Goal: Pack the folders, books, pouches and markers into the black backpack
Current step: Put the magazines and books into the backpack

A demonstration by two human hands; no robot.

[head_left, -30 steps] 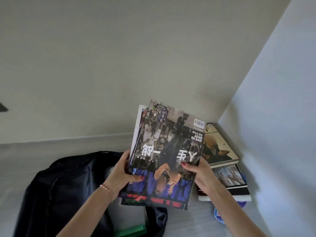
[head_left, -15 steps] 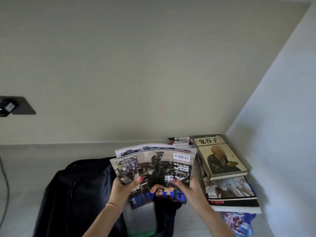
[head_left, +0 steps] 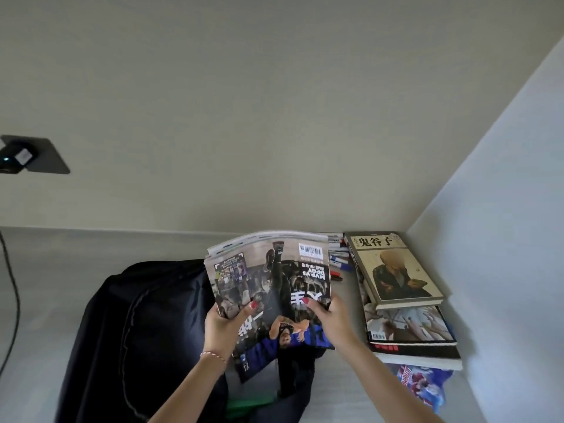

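A stack of glossy magazines [head_left: 274,279] with a dark photo cover is held over the open mouth of the black backpack [head_left: 137,331]. My left hand [head_left: 222,328] grips its left edge and my right hand [head_left: 332,319] grips its right edge. The stack tilts, with its lower end down in the bag's opening. Something green [head_left: 247,406] shows inside the bag. Several markers [head_left: 338,264] lie on the grey table behind the magazines, partly hidden.
A pile of books [head_left: 396,282] stands at the right against the side wall, with a blue patterned pouch [head_left: 424,386] under its near end. A dark cable [head_left: 12,300] hangs at the far left below a wall socket [head_left: 27,155].
The magazines have tipped from nearly upright to lying flatter and have dropped lower towards the bag's opening. The view has pulled back, so the book pile and markers show.
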